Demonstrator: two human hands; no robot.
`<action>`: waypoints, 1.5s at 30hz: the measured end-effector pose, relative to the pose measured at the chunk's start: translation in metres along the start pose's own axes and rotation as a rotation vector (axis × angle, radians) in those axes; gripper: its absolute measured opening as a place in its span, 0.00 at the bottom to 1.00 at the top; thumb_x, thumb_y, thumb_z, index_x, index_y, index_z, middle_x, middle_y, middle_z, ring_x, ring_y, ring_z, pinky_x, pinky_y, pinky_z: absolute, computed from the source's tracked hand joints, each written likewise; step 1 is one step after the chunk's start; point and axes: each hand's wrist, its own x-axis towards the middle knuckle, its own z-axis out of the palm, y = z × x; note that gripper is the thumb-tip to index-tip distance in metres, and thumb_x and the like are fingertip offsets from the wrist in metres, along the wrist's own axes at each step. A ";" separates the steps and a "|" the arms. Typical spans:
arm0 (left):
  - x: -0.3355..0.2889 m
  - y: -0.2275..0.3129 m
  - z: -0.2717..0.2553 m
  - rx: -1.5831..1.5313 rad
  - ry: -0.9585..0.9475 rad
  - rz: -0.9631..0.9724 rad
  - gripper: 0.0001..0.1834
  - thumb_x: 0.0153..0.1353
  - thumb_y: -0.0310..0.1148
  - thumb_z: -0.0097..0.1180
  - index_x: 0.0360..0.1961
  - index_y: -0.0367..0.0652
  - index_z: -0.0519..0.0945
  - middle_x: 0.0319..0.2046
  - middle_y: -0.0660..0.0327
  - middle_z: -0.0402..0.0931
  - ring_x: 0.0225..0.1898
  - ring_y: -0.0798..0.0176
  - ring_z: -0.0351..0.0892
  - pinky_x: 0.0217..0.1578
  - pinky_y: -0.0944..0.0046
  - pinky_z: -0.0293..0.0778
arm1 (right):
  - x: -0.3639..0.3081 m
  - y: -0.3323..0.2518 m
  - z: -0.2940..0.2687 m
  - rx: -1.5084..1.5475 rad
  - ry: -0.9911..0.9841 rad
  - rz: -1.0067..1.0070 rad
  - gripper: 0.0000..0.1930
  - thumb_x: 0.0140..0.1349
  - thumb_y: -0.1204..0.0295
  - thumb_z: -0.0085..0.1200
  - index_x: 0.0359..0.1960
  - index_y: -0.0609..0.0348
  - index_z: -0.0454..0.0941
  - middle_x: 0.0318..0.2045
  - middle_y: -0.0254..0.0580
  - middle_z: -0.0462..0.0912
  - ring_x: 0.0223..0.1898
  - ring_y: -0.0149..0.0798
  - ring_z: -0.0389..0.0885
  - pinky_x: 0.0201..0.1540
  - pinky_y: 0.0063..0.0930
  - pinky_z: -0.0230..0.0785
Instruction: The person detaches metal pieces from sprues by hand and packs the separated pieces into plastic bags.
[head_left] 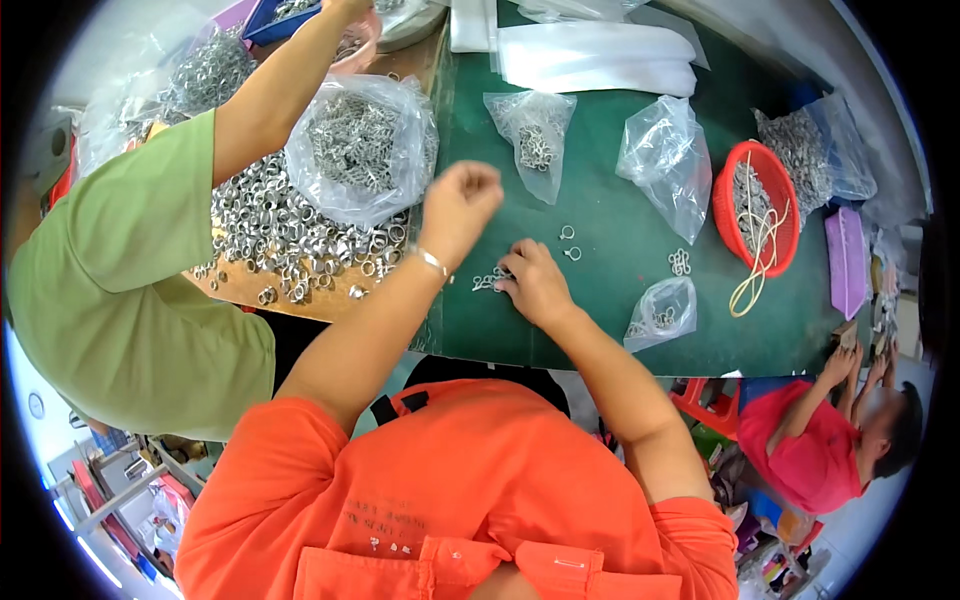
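Observation:
My left hand (462, 208) is raised above the green table top, its fingers curled together; what they hold, if anything, is hidden. A band circles that wrist. Low on the table, my right hand (538, 282) has its fingertips drawn in at a small cluster of silver metal rings (489, 280) and touches them. Beyond it, two loose metal rings (571, 246) with small stems lie apart. Farther off stands an open clear plastic bag (535, 147) with metal pieces in it. To the right are a small group of metal rings (680, 262) and a small bag of pieces (662, 314).
A co-worker in a green shirt (130, 270) reaches across at left, beside a heap of metal rings (290, 235) and a large bag of parts (360, 145). At right are a red basket (725, 215), a crumpled clear bag (668, 160) and a purple tray (846, 262).

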 end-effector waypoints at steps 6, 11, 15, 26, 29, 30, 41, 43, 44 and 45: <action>-0.071 -0.068 -0.016 0.743 -0.323 0.115 0.13 0.40 0.29 0.64 0.28 0.40 0.75 0.36 0.54 0.68 0.35 0.53 0.73 0.36 0.60 0.71 | -0.029 0.005 -0.006 0.476 0.001 0.579 0.13 0.48 0.80 0.58 0.37 0.65 0.72 0.23 0.43 0.77 0.24 0.35 0.79 0.23 0.23 0.70; -0.070 -0.059 -0.010 0.485 -0.275 -0.172 0.12 0.43 0.27 0.64 0.30 0.38 0.75 0.38 0.56 0.70 0.28 0.63 0.74 0.30 0.66 0.71 | -0.036 0.020 -0.024 0.495 -0.019 0.598 0.11 0.52 0.83 0.51 0.39 0.66 0.74 0.26 0.42 0.79 0.25 0.29 0.79 0.25 0.20 0.72; -0.070 -0.048 0.004 0.412 -0.355 0.070 0.14 0.45 0.26 0.61 0.35 0.40 0.75 0.39 0.56 0.69 0.31 0.57 0.74 0.34 0.61 0.72 | -0.027 0.014 -0.029 0.804 0.019 0.750 0.07 0.54 0.82 0.50 0.36 0.65 0.75 0.27 0.40 0.78 0.26 0.28 0.78 0.25 0.20 0.71; -0.054 -0.065 0.005 0.707 -0.377 0.321 0.13 0.41 0.25 0.63 0.30 0.39 0.74 0.30 0.55 0.69 0.34 0.51 0.71 0.36 0.57 0.70 | -0.024 0.000 -0.008 0.151 -0.006 0.247 0.13 0.47 0.78 0.57 0.37 0.60 0.75 0.30 0.47 0.72 0.34 0.51 0.74 0.37 0.36 0.68; -0.052 -0.065 -0.002 0.743 -0.400 0.467 0.14 0.41 0.25 0.64 0.30 0.38 0.73 0.27 0.56 0.70 0.33 0.54 0.73 0.35 0.58 0.70 | -0.024 0.003 -0.002 0.185 -0.019 0.212 0.10 0.47 0.78 0.56 0.34 0.61 0.75 0.29 0.47 0.73 0.35 0.51 0.74 0.37 0.36 0.68; -0.051 -0.063 -0.004 0.778 -0.436 0.504 0.14 0.41 0.25 0.64 0.30 0.37 0.73 0.25 0.57 0.71 0.31 0.56 0.74 0.34 0.60 0.71 | -0.024 0.006 -0.001 0.234 -0.049 0.187 0.09 0.47 0.79 0.56 0.32 0.62 0.75 0.28 0.47 0.74 0.35 0.51 0.75 0.37 0.35 0.69; -0.041 -0.058 -0.010 0.612 -0.320 0.109 0.17 0.42 0.20 0.61 0.37 0.36 0.75 0.33 0.56 0.71 0.28 0.61 0.76 0.32 0.65 0.74 | -0.003 -0.011 0.003 0.445 0.060 0.581 0.15 0.51 0.82 0.51 0.42 0.60 0.70 0.31 0.46 0.75 0.31 0.47 0.76 0.36 0.33 0.70; -0.039 -0.061 -0.009 0.642 -0.328 0.171 0.17 0.41 0.19 0.61 0.36 0.36 0.74 0.35 0.54 0.69 0.31 0.56 0.75 0.35 0.62 0.73 | 0.006 -0.019 0.004 0.076 -0.009 0.512 0.16 0.50 0.82 0.49 0.42 0.58 0.69 0.39 0.48 0.71 0.37 0.54 0.74 0.39 0.40 0.69; -0.038 -0.062 -0.009 0.672 -0.336 0.233 0.17 0.40 0.19 0.60 0.36 0.37 0.74 0.37 0.52 0.67 0.33 0.51 0.74 0.37 0.59 0.72 | 0.007 -0.015 0.010 0.075 -0.046 0.522 0.14 0.48 0.82 0.49 0.39 0.58 0.70 0.43 0.50 0.68 0.39 0.56 0.73 0.39 0.44 0.69; -0.037 -0.062 -0.008 0.670 -0.336 0.238 0.17 0.40 0.19 0.60 0.36 0.37 0.74 0.37 0.52 0.67 0.33 0.51 0.74 0.37 0.59 0.72 | 0.007 -0.012 0.014 0.072 -0.042 0.522 0.14 0.48 0.82 0.49 0.39 0.58 0.70 0.43 0.50 0.68 0.39 0.56 0.73 0.39 0.44 0.69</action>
